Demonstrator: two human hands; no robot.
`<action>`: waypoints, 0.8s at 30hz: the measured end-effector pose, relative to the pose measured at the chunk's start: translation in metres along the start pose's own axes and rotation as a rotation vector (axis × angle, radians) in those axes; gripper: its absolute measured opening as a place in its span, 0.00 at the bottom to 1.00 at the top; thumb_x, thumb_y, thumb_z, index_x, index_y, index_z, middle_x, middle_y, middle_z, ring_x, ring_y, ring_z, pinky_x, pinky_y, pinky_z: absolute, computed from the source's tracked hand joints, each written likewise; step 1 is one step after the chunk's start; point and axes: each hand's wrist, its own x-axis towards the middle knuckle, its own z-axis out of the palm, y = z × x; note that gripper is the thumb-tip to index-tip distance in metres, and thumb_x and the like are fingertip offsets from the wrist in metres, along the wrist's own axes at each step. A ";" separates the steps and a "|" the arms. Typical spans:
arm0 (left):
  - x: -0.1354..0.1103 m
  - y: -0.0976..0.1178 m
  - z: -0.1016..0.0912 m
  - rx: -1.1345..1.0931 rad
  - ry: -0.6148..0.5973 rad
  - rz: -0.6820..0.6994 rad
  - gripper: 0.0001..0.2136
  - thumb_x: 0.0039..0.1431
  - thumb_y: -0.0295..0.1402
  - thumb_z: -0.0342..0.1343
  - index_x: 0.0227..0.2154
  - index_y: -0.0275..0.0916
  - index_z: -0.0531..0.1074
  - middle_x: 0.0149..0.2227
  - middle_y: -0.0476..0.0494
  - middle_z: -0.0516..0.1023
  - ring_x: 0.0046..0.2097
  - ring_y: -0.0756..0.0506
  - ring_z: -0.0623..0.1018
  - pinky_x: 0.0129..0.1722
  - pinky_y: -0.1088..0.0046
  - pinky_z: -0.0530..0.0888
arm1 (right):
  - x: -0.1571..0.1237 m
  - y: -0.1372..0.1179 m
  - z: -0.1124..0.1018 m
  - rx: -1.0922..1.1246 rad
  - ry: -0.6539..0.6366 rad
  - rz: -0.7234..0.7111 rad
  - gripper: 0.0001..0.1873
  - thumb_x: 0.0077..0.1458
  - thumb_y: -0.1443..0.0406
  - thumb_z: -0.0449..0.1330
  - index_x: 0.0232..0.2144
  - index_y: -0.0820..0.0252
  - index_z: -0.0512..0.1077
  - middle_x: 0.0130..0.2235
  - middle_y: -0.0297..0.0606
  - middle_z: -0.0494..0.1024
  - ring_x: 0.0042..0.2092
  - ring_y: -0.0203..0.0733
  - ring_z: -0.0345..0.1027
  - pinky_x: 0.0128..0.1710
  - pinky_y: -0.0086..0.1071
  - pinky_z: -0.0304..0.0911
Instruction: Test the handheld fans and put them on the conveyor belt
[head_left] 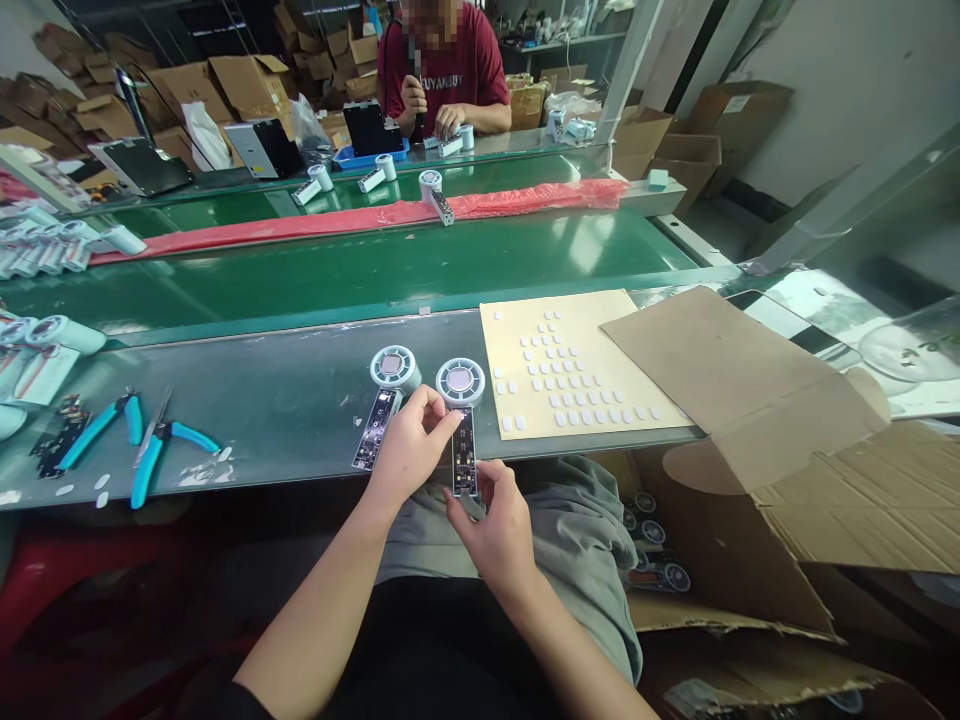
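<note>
A handheld fan with a round white-and-grey head and an exposed black circuit board along its handle lies at the table's front edge. My right hand grips the lower end of that handle between thumb and fingers. Across the top of the board reaches my left hand, its thumb and forefinger closed near the fan's neck; anything between them is too small to tell. Just left lies a second fan, its board partly behind my left hand. Both fans have a pale piece at the hub centre.
Right of the fans lies a yellowish sheet of small white stickers, overlapped by brown cardboard. Blue-handled pliers, cutters and loose boards lie left. Beyond the green conveyor sits a co-worker. An open carton stands lower right.
</note>
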 end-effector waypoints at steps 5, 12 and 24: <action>-0.002 0.000 0.002 -0.045 0.008 -0.013 0.08 0.56 0.38 0.50 0.31 0.41 0.58 0.26 0.52 0.68 0.28 0.50 0.70 0.31 0.75 0.66 | -0.001 0.001 0.000 0.029 -0.007 0.026 0.15 0.54 0.62 0.57 0.43 0.61 0.59 0.33 0.37 0.66 0.32 0.40 0.63 0.30 0.32 0.63; -0.003 0.001 0.006 -0.046 0.037 -0.017 0.12 0.55 0.42 0.53 0.29 0.41 0.58 0.27 0.51 0.69 0.30 0.50 0.71 0.31 0.74 0.66 | 0.000 0.000 -0.002 0.042 -0.017 0.052 0.16 0.54 0.62 0.57 0.42 0.61 0.59 0.33 0.37 0.66 0.31 0.40 0.63 0.29 0.32 0.62; -0.011 0.001 0.002 -0.036 0.034 -0.032 0.13 0.59 0.44 0.46 0.34 0.41 0.67 0.28 0.50 0.72 0.28 0.50 0.72 0.29 0.75 0.68 | -0.001 0.001 -0.003 0.044 -0.024 0.093 0.16 0.53 0.61 0.58 0.42 0.60 0.60 0.32 0.35 0.66 0.29 0.38 0.61 0.28 0.31 0.61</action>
